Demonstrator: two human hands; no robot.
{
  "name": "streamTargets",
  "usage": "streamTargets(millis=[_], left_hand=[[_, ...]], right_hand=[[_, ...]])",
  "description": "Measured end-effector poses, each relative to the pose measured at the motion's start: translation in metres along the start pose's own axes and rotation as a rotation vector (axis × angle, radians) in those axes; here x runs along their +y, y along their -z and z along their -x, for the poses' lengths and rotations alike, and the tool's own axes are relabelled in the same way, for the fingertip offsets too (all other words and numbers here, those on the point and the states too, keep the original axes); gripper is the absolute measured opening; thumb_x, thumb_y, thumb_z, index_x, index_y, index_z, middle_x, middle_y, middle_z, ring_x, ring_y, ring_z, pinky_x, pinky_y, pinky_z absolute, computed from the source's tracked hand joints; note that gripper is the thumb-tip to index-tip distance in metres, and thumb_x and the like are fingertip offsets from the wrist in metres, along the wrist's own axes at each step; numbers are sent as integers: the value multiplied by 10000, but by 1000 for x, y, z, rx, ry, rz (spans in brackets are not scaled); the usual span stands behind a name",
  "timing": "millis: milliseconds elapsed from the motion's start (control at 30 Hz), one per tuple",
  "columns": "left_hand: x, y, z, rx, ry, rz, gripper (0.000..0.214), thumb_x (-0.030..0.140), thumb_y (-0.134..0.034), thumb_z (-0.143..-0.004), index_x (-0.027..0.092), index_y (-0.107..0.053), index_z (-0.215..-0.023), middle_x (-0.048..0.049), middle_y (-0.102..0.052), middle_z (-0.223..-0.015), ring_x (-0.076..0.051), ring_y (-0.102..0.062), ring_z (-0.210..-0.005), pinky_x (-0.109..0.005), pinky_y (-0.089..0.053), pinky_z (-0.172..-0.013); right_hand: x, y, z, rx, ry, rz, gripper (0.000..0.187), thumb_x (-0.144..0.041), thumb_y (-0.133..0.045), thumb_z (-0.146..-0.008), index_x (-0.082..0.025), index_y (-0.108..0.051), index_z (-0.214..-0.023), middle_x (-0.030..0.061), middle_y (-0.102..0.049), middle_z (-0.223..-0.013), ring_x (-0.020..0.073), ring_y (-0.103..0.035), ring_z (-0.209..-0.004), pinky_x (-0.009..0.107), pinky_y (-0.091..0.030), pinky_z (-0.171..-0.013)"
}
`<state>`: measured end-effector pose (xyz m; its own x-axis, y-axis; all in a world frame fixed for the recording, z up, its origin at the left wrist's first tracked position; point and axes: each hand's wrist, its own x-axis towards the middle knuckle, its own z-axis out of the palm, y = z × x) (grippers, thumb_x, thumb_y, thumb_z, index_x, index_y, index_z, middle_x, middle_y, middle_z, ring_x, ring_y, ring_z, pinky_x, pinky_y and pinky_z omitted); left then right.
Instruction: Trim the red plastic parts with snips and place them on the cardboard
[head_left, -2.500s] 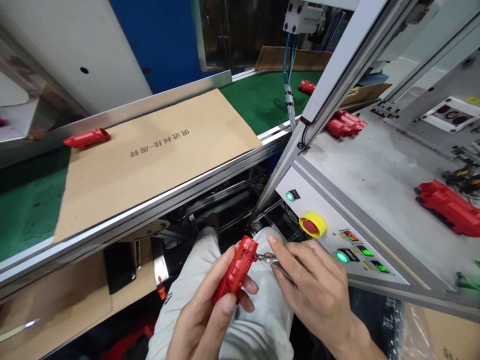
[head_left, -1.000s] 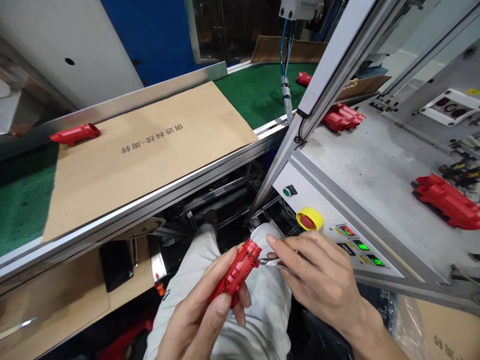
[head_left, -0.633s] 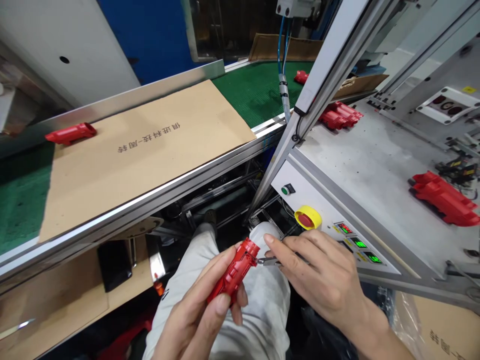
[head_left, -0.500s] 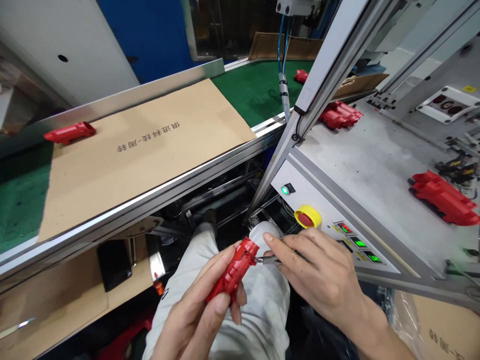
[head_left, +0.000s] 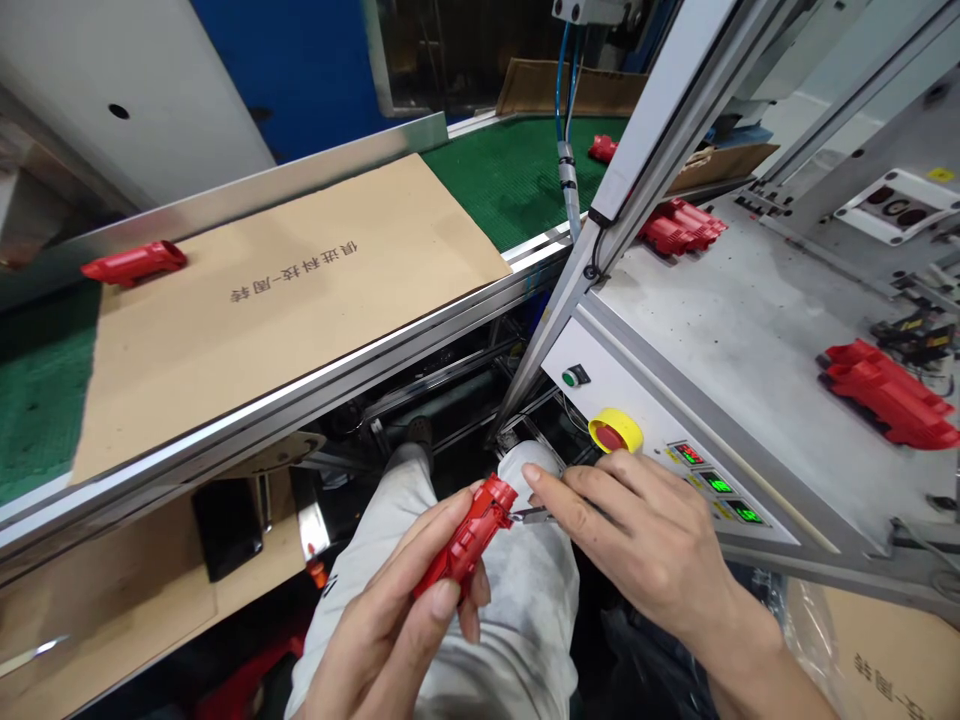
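My left hand is wrapped around a red plastic housing, a hollow tube-like part with ribs and openings, tilted with its far end up and to the right. My right hand pinches a slim metal-bladed tool; its handle is hidden in the fingers, so I cannot tell its exact kind. The tool's tip meets the right side of the housing near its upper end. Both hands are above my lap, over grey trousers.
A cardboard sheet lies on the green conveyor, a red housing at its left end. More red housings sit on the grey machine table. An emergency stop button and a metal post stand close by.
The tool and both hands have barely moved; its tip stays at the housing's side. The green button on the machine panel was lit and is now dark.
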<state>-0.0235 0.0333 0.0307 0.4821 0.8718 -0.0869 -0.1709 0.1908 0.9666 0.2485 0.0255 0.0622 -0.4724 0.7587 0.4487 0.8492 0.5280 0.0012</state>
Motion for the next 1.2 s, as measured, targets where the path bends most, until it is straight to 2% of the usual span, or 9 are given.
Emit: streamTargets(millis=[167, 400, 533, 633, 700, 833, 967, 1100, 1200], left_hand=[[2, 1, 0, 10, 15, 10, 465, 325, -531, -1129, 362, -618, -1585, -66, -782, -979, -191, -703, -799, -348, -624, -882], [5, -1, 0, 37, 74, 54, 449, 359, -552, -1123, 369, -645, -1562, -59, -789, -950, -182, -706, -803, -306, -616, -869], [0, 6, -2, -62, 41, 44, 473, 360, -575, -1112, 401, -613, -1582, -113, -717, -1490, -180, -728, -848, -320, -656, -837], [-8, 6, -5, -94, 10, 75, 594, 375, -775, -1001, 439, -613, -1568, -95, -422, -1788, -201, -766, -894, -334, -686, -803], [-15, 5, -8, -81, -36, 5, 719, 331, -891, -907, 464, -613, -1556, -75, -400, -1802, -242, -791, -1019, -336, -695, -856], [-23, 10, -21, 51, -250, -357, 553, 288, -815, -977, 423, -656, -1489, -47, -646, -1602, -285, -660, -1405, -388, -583, -1157], [-13, 15, -31, 59, -427, -653, 303, 238, -732, -999, 289, -653, -1286, -45, -751, -1105, -231, -690, -1011, -376, -577, -889], [-5, 11, -34, -25, -384, -678, 250, 150, -608, -998, 245, -577, -1227, -81, -633, -1145, -258, -621, -1135, -433, -546, -972], [-4, 6, -35, -79, -324, -634, 225, 120, -587, -939, 241, -563, -1127, -46, -586, -1030, -221, -613, -961, -376, -532, -809]], right_hand=[[1, -10, 1, 58, -43, -176, 391, -89, -681, -1043, -158, -700, -1428, 41, -790, -967, 178, -617, -785, 352, -526, -718], [-9, -37, 11, 273, -698, -1184, 170, -343, -714, -1068, -261, -802, -1188, 6, -750, -835, 129, -676, -696, 244, -540, -612], [-17, -39, 6, 212, -679, -1317, 153, -255, -899, -903, -231, -766, -974, 118, -781, -1304, 251, -737, -1193, 320, -614, -883], [-29, -51, -1, 149, -714, -1530, 213, -225, -940, -855, -241, -740, -927, 84, -790, -1283, 217, -747, -1161, 304, -602, -936], [-41, -64, -5, 206, -805, -1632, 206, -266, -931, -873, -248, -732, -923, 46, -802, -1184, 180, -757, -1058, 280, -603, -908], [-62, -84, -7, 225, -958, -1661, 223, -404, -888, -918, -253, -726, -949, 47, -790, -1203, 195, -747, -1084, 304, -604, -933], [-63, -81, -1, 83, -1009, -1379, 268, -496, -807, -978, -242, -777, -1056, 48, -787, -1049, 174, -727, -984, 271, -567, -908], [-56, -59, 1, -7, -980, -1319, 300, -515, -740, -1021, -220, -763, -976, 12, -726, -848, 125, -631, -771, 221, -510, -719], [-55, -42, -5, -72, -928, -1404, 264, -473, -753, -1018, -215, -782, -968, 2, -722, -793, 114, -622, -732, 205, -508, -696]])
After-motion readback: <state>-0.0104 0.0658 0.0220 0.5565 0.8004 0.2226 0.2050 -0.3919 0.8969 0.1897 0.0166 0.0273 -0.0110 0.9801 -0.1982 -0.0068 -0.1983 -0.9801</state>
